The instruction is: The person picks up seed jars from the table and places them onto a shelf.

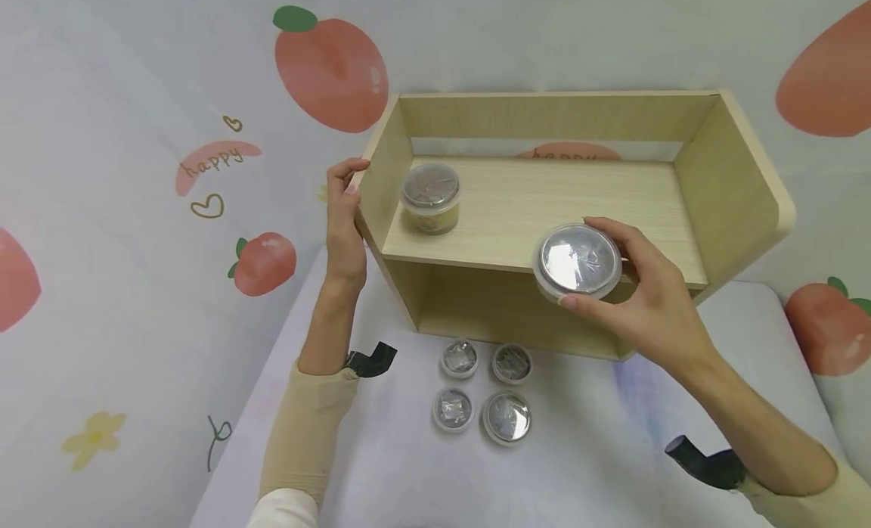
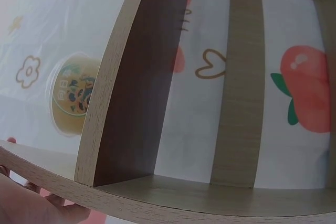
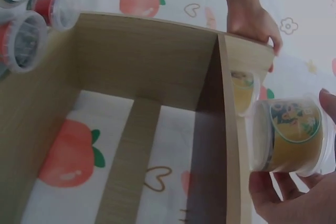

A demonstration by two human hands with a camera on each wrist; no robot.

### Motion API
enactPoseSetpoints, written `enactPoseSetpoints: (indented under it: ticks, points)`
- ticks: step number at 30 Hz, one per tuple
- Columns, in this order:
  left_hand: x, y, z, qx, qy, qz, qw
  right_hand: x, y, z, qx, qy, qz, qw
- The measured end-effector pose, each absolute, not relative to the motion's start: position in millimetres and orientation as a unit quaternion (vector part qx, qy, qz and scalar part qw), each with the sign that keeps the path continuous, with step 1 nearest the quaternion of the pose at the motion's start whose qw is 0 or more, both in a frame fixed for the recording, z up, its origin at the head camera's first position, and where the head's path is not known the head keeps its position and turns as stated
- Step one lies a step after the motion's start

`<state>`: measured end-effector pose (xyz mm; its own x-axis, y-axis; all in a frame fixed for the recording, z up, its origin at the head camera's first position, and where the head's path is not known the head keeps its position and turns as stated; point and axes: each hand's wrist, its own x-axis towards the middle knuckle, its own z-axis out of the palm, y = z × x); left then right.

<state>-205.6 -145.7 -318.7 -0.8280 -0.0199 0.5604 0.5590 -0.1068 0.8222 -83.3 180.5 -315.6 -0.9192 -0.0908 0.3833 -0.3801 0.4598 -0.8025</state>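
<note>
My right hand (image 1: 649, 297) grips a clear round tub with a shiny lid (image 1: 578, 260) between thumb and fingers, just in front of the shelf board's front edge. In the right wrist view the tub (image 3: 294, 136) has a yellow label with a dark picture. My left hand (image 1: 345, 222) holds the left side panel of a light wooden two-tier shelf (image 1: 544, 210), thumb at the panel's front edge. On the left end of its upper board stands another lidded tub (image 1: 432, 198) with yellowish contents or label.
Several lidded tubs, among them a larger one (image 1: 506, 418) and a smaller one (image 1: 459, 358), stand on the white tabletop (image 1: 578, 452) before the shelf. A printed wall cloth (image 1: 150, 301) hangs behind and to the left.
</note>
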Motion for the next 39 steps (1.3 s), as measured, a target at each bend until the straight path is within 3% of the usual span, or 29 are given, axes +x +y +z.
enactPoseSetpoints:
  ticks: [12, 39]
  points:
    - [-204.6, -144.7, -319.5, -0.216, -0.643, -0.707, 0.2, -112.1, 173.2, -309.5, 0.096, -0.833, 0.533, 0.109]
    - [-200.8, -148.1, -319.4, -0.209, -0.636, -0.716, 0.198, -167.5, 146.9, -313.2, 0.076, -0.778, 0.615, 0.104]
